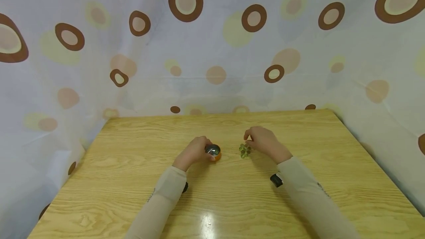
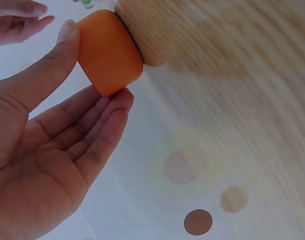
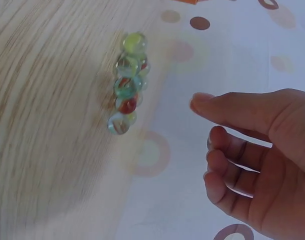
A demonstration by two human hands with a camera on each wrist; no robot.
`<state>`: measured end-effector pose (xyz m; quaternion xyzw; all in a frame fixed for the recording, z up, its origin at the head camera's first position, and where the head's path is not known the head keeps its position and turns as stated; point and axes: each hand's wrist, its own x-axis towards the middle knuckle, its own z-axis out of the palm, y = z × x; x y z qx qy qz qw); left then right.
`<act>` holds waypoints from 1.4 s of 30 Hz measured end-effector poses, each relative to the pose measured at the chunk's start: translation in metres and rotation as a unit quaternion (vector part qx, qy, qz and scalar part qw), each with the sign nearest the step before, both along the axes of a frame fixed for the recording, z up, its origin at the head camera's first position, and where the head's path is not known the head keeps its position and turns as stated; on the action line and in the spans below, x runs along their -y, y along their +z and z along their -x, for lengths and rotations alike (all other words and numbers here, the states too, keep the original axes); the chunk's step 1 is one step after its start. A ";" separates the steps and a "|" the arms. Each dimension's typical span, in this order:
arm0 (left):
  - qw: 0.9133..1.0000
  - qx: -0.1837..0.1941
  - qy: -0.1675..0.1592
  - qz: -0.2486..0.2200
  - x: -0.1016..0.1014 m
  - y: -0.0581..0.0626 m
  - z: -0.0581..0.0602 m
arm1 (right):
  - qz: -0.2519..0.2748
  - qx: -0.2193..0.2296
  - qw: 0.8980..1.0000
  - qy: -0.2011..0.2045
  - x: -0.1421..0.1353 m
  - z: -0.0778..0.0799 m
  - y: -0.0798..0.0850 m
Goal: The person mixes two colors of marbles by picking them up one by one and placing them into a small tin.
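Note:
My left hand (image 1: 195, 151) grips a small orange cup (image 1: 217, 157) with a shiny metallic inside, its mouth facing up on the wooden table. In the left wrist view, the thumb presses one side of the cup (image 2: 110, 52) and the fingertips meet its other side. A tight cluster of glass marbles (image 1: 245, 151) lies to the right of the cup. Clear, greenish glass with red and yellow swirls shows on the marbles (image 3: 126, 87) in the right wrist view. Just beside them hovers my right hand (image 1: 264, 144), thumb and loosely bent fingers apart, holding nothing.
The light wood table (image 1: 139, 135) reaches back to a pale curtain (image 1: 212, 47) with brown, peach and yellow spots, which also hangs along both sides. A dark band-like device (image 1: 276, 180) is at the right wrist, and the sleeves are pale.

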<state>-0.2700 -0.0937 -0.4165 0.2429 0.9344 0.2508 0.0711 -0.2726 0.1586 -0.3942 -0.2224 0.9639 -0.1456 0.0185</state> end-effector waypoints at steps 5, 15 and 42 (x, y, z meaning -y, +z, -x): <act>1.000 0.009 0.011 -0.002 -0.001 -0.001 0.001 | -0.021 -0.007 1.000 -0.012 -0.010 0.002 -0.001; 1.000 0.005 0.010 0.006 -0.002 0.000 -0.001 | -0.034 0.004 0.999 -0.021 -0.015 0.002 -0.006; 1.000 0.007 0.016 0.007 -0.002 -0.002 0.001 | -0.045 0.041 0.997 -0.055 -0.014 0.013 -0.019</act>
